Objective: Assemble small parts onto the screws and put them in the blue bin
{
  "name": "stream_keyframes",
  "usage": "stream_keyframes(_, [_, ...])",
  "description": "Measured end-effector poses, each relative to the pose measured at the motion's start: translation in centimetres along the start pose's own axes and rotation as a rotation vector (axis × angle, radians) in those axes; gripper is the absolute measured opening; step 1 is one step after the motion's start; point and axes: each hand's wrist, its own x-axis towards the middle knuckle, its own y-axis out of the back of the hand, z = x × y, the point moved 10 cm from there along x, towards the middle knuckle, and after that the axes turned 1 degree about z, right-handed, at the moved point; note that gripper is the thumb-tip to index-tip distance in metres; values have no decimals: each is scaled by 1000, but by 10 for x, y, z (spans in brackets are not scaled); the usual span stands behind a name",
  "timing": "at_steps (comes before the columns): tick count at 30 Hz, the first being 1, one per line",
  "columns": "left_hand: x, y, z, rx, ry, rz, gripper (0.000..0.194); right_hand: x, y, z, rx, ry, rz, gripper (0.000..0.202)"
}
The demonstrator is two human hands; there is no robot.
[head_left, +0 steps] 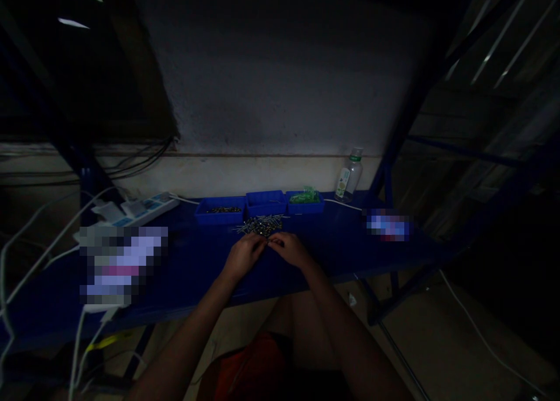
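Note:
My left hand (245, 254) and my right hand (289, 248) meet over the blue table (196, 267), fingertips pinched close together. Something tiny and dark seems to be between them, too small to make out. Just beyond the fingers lies a loose pile of metal screws or pins (263, 224). Behind the pile stand three blue trays: the left tray (219, 218) has small brownish pieces, the middle tray (266, 206) shows little inside, and the right tray (306, 207) bears green plastic pieces (305, 197).
A clear bottle (349, 176) stands by the wall at the back right. A power strip (140, 213) with white cables sits at the left. Blurred-out bright objects lie at the left (125, 267) and right (388, 225). Blue metal posts flank the table.

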Motion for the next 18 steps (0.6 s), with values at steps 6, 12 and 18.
stream_keyframes(6, [0, -6, -4, -112, 30, -31, 20, -1, 5, -5, 37, 7, 38, 14])
stream_keyframes(12, [3, -14, -10, -207, 44, -87, 23, -2, 6, -7, 33, 31, 59, 14])
stream_keyframes(18, [5, -16, -14, -232, 56, -93, 25, 0, 5, -6, 28, 33, 37, 14])
